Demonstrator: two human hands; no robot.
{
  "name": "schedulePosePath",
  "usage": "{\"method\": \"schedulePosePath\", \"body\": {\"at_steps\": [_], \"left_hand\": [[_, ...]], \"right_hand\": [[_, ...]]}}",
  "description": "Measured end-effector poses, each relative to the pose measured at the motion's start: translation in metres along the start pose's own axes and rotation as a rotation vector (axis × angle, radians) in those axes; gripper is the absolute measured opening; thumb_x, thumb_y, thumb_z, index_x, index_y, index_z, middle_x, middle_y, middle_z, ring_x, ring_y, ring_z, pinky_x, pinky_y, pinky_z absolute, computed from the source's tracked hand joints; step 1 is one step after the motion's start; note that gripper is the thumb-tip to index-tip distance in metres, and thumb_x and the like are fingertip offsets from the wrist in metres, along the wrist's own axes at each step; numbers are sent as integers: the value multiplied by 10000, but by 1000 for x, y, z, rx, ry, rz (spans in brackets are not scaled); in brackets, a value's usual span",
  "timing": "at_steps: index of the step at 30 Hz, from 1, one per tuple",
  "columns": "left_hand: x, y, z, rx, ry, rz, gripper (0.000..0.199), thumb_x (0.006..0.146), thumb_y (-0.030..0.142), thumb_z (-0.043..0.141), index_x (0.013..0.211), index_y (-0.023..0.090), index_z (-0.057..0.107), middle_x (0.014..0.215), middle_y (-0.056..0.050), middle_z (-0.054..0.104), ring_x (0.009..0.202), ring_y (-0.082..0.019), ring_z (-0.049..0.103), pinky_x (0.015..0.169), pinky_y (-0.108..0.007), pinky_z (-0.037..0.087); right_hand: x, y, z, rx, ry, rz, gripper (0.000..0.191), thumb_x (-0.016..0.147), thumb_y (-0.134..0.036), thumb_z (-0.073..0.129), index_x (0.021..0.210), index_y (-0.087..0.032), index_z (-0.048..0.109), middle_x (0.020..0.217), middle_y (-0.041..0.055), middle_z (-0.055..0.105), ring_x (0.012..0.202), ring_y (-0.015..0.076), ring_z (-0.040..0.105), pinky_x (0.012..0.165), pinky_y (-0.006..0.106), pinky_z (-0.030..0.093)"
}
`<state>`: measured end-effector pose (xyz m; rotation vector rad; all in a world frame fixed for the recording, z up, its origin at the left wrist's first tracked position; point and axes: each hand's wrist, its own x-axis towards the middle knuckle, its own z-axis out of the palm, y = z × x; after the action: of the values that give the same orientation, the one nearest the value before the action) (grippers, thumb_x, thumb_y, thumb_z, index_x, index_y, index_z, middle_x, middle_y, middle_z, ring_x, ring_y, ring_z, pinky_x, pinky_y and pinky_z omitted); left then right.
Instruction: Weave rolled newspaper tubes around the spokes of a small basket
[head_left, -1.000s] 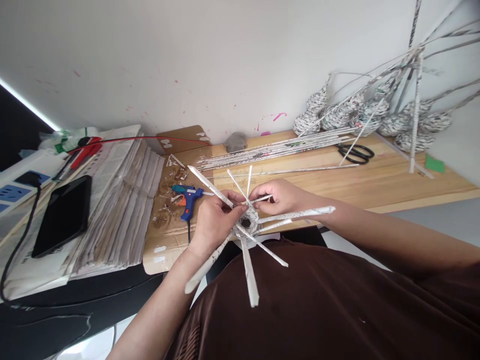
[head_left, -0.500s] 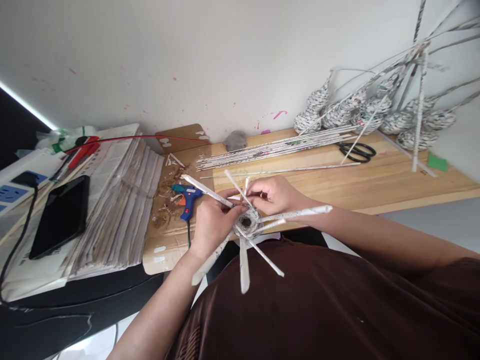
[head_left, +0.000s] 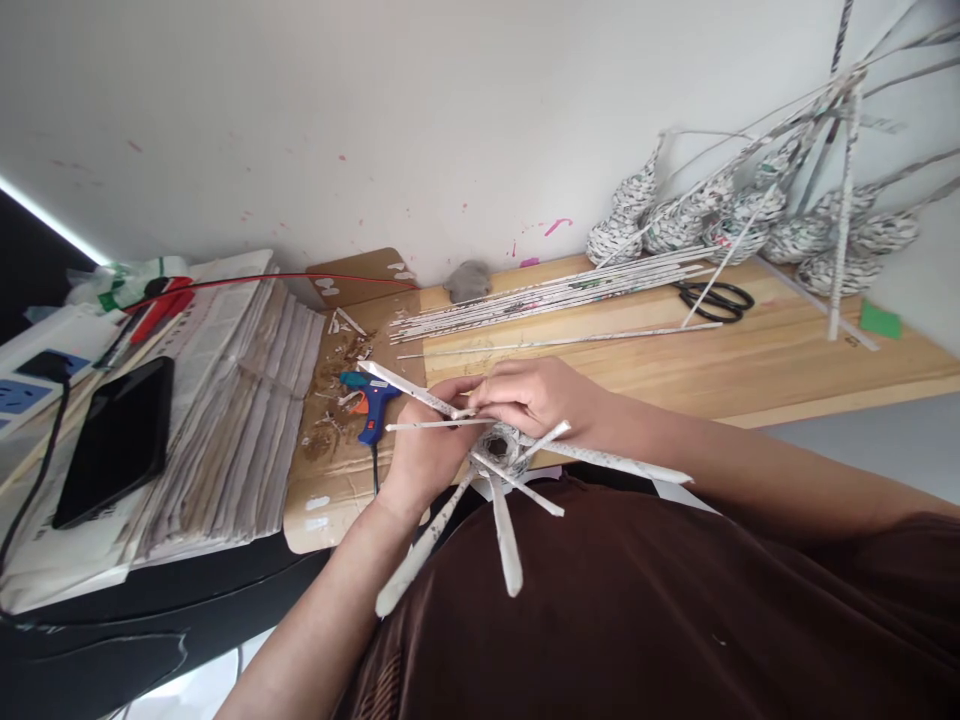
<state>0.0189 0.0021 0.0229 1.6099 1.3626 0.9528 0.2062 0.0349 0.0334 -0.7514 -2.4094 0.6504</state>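
Note:
A small ring woven from rolled newspaper (head_left: pixel 501 462) hangs over my lap, with several paper tubes sticking out around it. My left hand (head_left: pixel 431 445) is closed on its left rim, thumb pressed near the base of a tube. Against the far rim, my right hand (head_left: pixel 529 395) pinches a paper strip; its fingertips meet those of my left hand, so the exact grip is partly hidden. One thin tube (head_left: pixel 424 426) lies across my left hand. Other tubes (head_left: pixel 506 545) point down toward the brown shirt and right below my right forearm.
Behind my hands, a bundle of thin paper tubes (head_left: pixel 555 300) lies on the wooden board (head_left: pixel 795 370), near black scissors (head_left: pixel 716 302). Woven paper gourds (head_left: pixel 675 228) stand at the wall. Leftward are a blue glue gun (head_left: pixel 373 410), stacked newspaper (head_left: pixel 225 430) and a phone (head_left: pixel 116 440).
My right hand has moved slightly left over the far rim, fingers now closer to my left hand. The woven ring has turned a little, and a thin tube has swung leftward across my left hand.

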Motion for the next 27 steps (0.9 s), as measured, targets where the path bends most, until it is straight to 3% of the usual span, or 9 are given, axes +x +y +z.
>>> {"method": "schedulePosePath", "body": {"at_steps": [5,9,14,20,27], "left_hand": [[2,1,3,20,-3,-37,344,719,260,793,1048,172,743,775,-14,752,669,-171,683,613,-257,520],[2,3,6,-28,-10,-74,382,702,284,812,1060,178,732,727,1,729,609,-150,654,588,-245,499],[1,-2,6,-22,-3,-28,179,763,339,786,767,180,704,729,-7,712,643,-146,640,602,-246,489],[1,-8,6,98,22,23,115,819,301,726,783,198,688,745,3,720,678,-149,657,640,-250,498],[-1,6,7,203,75,60,60,760,195,703,723,194,656,689,17,697,610,-131,614,583,-230,464]], "right_hand": [[3,-14,-26,-45,-170,211,284,867,-108,587,1108,-184,718,1005,64,761,853,186,659,734,268,419],[2,-14,-33,-112,-232,353,127,852,-189,625,903,-165,738,846,64,751,720,174,614,636,266,353],[0,-11,-28,-124,-205,325,139,811,-123,596,836,-169,725,757,48,710,653,159,561,609,277,322],[-5,-13,-23,-201,-160,255,123,829,-123,545,832,-174,657,789,67,692,705,185,563,630,292,321],[-10,-17,-20,-259,-141,231,102,846,-114,543,844,-170,628,815,78,675,736,195,559,645,302,305]]}}
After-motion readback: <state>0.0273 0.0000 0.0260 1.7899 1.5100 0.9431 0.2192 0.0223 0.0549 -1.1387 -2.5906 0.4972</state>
